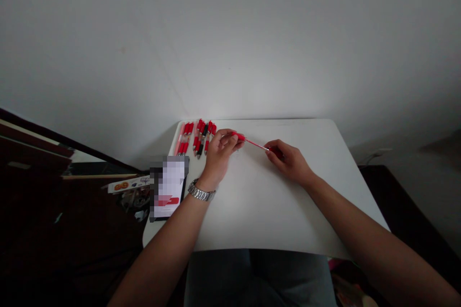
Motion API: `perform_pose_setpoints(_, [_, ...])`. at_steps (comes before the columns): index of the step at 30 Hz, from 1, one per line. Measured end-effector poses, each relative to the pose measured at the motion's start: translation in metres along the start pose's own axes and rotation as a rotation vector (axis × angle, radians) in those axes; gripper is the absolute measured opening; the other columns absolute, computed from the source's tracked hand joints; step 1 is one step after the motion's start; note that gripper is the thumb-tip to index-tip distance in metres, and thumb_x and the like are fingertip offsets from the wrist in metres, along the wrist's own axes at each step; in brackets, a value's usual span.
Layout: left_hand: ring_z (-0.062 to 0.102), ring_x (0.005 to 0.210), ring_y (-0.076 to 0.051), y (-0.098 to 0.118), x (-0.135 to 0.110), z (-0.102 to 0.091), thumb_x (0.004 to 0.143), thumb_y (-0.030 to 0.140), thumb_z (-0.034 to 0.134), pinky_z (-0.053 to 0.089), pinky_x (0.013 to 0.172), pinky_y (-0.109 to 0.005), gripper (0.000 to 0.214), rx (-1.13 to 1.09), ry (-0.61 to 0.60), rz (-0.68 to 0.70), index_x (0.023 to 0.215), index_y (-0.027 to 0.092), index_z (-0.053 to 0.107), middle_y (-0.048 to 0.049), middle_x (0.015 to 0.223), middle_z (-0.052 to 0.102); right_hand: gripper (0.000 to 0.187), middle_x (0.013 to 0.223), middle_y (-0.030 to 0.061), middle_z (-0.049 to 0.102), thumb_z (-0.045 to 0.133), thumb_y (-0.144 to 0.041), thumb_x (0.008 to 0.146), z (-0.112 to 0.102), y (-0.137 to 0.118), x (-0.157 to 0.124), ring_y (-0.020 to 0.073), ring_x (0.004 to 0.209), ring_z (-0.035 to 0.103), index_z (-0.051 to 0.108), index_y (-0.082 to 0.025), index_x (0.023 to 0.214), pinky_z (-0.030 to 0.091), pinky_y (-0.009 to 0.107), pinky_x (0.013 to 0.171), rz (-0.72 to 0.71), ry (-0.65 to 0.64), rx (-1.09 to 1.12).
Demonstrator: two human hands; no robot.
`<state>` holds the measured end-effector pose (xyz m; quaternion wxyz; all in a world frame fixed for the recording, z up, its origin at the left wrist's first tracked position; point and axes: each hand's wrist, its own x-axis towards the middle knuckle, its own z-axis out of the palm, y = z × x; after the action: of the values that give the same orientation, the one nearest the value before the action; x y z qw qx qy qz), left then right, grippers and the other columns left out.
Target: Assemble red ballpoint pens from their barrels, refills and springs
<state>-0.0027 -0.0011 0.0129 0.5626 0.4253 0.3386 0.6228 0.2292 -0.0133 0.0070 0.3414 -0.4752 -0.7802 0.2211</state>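
- Taking the middle of the white table as the clock's centre, the red pen piece sits toward 11 o'clock, in the person's grasp.
- The left hand, at 10 o'clock, pinches that piece between thumb and fingers, the other fingers curled behind it.
- A thin red rod (it looks like an ink refill) runs from the red pen piece toward 4 o'clock, sloping across the gap between the hands.
- The right hand, between 1 and 2 o'clock, pinches the far, paler end of the rod with thumb and forefinger; its remaining fingers are folded in, and the palm is too shadowed to read.
- Whether either hand rests on the tabletop, I cannot tell.
- At 10 o'clock, beyond the left hand, a bunch of pens lies side by side, mostly red with clear or pinkish barrels (at least one has black parts).
- At 9 o'clock, a dark-edged device lies by the table's edge, its screen lit and partly pixelated, near the left forearm.
- A metal-banded watch circles the left wrist.
- At 12 o'clock stands a pale wall; at 6, the person's grey-clad legs reach under the table.
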Motion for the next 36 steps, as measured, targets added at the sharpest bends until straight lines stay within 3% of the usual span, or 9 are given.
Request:
perform_pose_setpoints(24, [0.070, 0.102, -0.018, -0.004, -0.010, 0.006, 0.088, 0.032, 0.078, 0.059, 0.099, -0.040, 0.026, 0.049, -0.197, -0.097, 0.104, 0.019, 0.064, -0.0052, 0.103, 0.072, 0.021, 0.079, 0.0020, 0.067, 0.053, -0.035, 0.100, 0.003, -0.003, -0.002, 0.0146, 0.065, 0.058, 0.063, -0.020, 0.112, 0.046, 0.026, 0.063, -0.053, -0.026, 0.010])
perform_pose_setpoints(32, [0.070, 0.086, -0.014, 0.008, -0.010, 0.006, 0.087, 0.036, 0.078, 0.059, 0.081, -0.029, 0.032, 0.235, -0.196, -0.051, 0.112, 0.021, 0.068, -0.0079, 0.114, 0.071, 0.023, 0.078, 0.0027, 0.066, 0.052, -0.038, 0.100, 0.002, -0.005, -0.003, 0.0154, 0.064, 0.056, 0.063, -0.021, 0.112, 0.047, 0.028, 0.062, -0.025, -0.027, 0.039])
perform_pose_setpoints(36, [0.064, 0.069, -0.008, 0.014, -0.010, 0.005, 0.088, 0.041, 0.075, 0.053, 0.063, -0.023, 0.034, 0.310, -0.115, 0.018, 0.115, 0.022, 0.067, -0.0063, 0.115, 0.067, 0.023, 0.075, 0.0017, 0.063, 0.053, -0.039, 0.100, 0.002, -0.006, -0.002, 0.0145, 0.062, 0.055, 0.062, -0.020, 0.110, 0.046, 0.027, 0.061, 0.004, 0.000, 0.068])
